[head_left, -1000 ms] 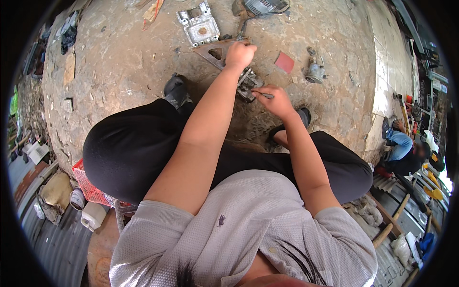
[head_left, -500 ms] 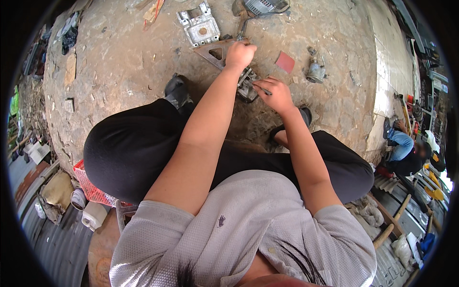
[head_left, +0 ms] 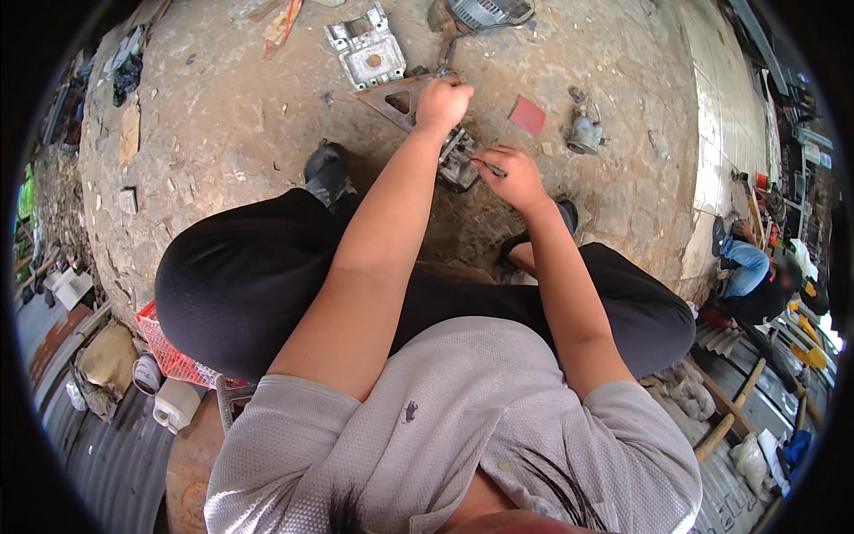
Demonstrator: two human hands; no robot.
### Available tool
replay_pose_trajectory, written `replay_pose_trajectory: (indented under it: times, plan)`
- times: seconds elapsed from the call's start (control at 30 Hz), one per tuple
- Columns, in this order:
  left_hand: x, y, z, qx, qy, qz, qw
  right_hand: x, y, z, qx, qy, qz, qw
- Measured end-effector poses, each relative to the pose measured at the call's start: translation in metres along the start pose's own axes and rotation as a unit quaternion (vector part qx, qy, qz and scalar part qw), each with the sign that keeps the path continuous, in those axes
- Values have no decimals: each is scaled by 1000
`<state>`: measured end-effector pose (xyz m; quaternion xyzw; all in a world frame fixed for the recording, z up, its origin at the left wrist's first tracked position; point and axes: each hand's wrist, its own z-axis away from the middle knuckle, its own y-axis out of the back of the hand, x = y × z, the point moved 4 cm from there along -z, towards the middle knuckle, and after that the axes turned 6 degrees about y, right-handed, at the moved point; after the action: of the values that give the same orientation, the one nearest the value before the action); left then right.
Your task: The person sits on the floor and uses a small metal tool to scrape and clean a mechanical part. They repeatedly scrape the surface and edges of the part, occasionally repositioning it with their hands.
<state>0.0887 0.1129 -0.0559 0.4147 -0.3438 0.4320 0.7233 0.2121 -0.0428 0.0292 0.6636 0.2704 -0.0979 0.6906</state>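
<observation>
My left hand (head_left: 443, 103) is closed in a fist over the end of a rusty triangular metal bracket (head_left: 385, 101). Whatever its fingers hold is hidden from above. Just below it, on the ground between my feet, sits a grey metal engine part (head_left: 457, 161) with an uneven, recessed top. My right hand (head_left: 514, 178) pinches a thin dark rod-like tool (head_left: 498, 172) at the right side of this part. The tool's tip points toward the part; whether it touches cannot be made out.
Beyond the bracket lie a silver metal cover (head_left: 372, 60) and a finned grey motor-like unit (head_left: 485, 12). To the right are a red square sheet (head_left: 527, 116) and a small metal carburetor-like part (head_left: 584, 133). A red plastic crate (head_left: 169, 343) stands by my left knee. Another person (head_left: 761, 285) sits far right.
The view has shifted slightly. My left hand stays closed above the engine part, and my right hand keeps its pinch on the rod-like tool with almost no movement.
</observation>
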Motion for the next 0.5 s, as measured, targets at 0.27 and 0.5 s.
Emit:
replay_pose_trajectory:
  times: [0.27, 0.5]
  plan:
    - [5, 2, 8, -7, 13, -17, 1000, 14, -3, 5, 38, -35, -16, 999]
    - [-1, -3, 0, 3, -1, 5, 1000, 59, -30, 30, 125, -206, -207, 948]
